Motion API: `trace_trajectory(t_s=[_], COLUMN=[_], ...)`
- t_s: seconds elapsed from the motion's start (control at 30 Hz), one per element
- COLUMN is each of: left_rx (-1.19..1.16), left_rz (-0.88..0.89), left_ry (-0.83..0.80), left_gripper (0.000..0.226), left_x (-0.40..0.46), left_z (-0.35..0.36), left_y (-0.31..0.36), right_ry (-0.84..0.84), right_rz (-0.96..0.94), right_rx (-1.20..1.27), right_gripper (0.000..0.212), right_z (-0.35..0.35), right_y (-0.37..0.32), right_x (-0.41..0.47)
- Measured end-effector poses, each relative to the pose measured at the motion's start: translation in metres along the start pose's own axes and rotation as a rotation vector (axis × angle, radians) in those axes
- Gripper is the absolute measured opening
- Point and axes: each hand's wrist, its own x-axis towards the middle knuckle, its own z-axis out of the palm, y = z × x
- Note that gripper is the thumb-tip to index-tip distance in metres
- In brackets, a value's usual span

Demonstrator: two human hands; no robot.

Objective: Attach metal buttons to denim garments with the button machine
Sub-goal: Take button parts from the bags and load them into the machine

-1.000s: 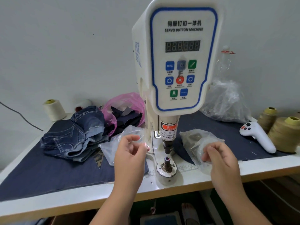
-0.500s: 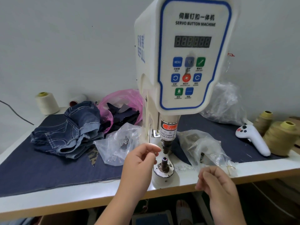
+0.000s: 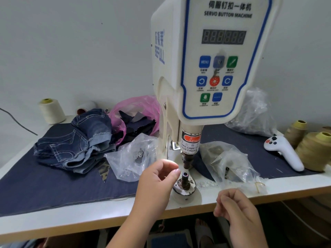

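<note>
Denim shorts, blue and crumpled, lie well left of the white servo button machine, apart from both my hands. My left hand hovers just beside the machine's dark metal lower die post, thumb and forefinger pinched together; whether they hold anything I cannot tell. My right hand, right of the post at the white table's edge, is curled, its contents hidden.

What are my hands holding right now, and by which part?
It cannot be told. The left hand has fingertips pinched by the lower die post; the right hand is curled. No held item shows.
</note>
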Motion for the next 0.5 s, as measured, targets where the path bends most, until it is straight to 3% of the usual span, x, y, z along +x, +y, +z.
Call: trace_trajectory(t_s=[0.13, 0.5], left_rx=[0.037, -0.045], left_rz=[-0.044, -0.146], left_ry=[-0.085, -0.088], left_gripper=[0.014, 0.014], left_x=[0.0029, 0.0056], left_z=[0.0050, 0.0090], left_y=[0.0010, 0.0011], right_ry=[0.019, 0.015], right_rz=[0.024, 0.065], right_rx=[0.012, 0.051], right_gripper=[0.033, 0.036], right_z=[0.0020, 0.0017], right_y=[0.0006, -0.0052], right_x=[-0.0003, -0.0058])
